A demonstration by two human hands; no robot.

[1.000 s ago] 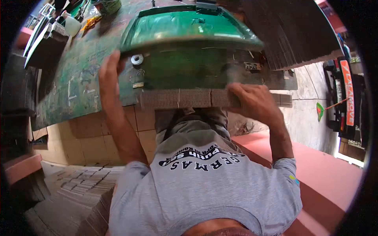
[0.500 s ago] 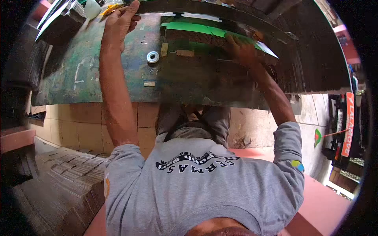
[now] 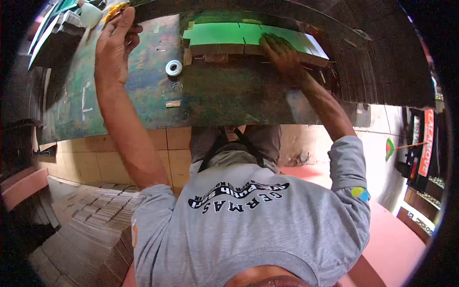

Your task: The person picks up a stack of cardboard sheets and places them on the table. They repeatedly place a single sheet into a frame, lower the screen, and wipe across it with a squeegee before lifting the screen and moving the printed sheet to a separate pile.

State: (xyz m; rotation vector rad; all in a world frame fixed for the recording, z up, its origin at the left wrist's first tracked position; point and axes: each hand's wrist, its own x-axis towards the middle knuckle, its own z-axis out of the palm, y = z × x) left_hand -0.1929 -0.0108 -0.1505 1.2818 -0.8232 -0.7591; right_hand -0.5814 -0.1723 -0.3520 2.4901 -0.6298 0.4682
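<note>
My right hand [image 3: 282, 51] lies with its fingers stretched over the green top sheet [image 3: 220, 34] of a low stack with dark brown sides. Slits cut across this sheet, and its right end is whitish. My left hand [image 3: 117, 40] is raised at the upper left, thumb up and fingers loosely curled; I see nothing in it. Just beyond it lies a crumpled yellow wrapper [image 3: 114, 10]. Between my hands, a roll of tape [image 3: 173, 68] rests on the worn green tabletop [image 3: 143, 91]. A small light-coloured block [image 3: 173, 104] is nearer to me.
Dark stacked sheets [image 3: 382, 67] rise at the right end of the table. A dark board [image 3: 267, 8] spans the far side. More stacked sheets [image 3: 62, 28] stand at the far left, beside a pale container [image 3: 90, 15]. Flat cardboard bundles [image 3: 95, 215] sit on the floor at left.
My left hand has moved left and a little down, away from the dark board's edge. The green sheet shows more fully. My right hand stays on the stack, slightly farther left.
</note>
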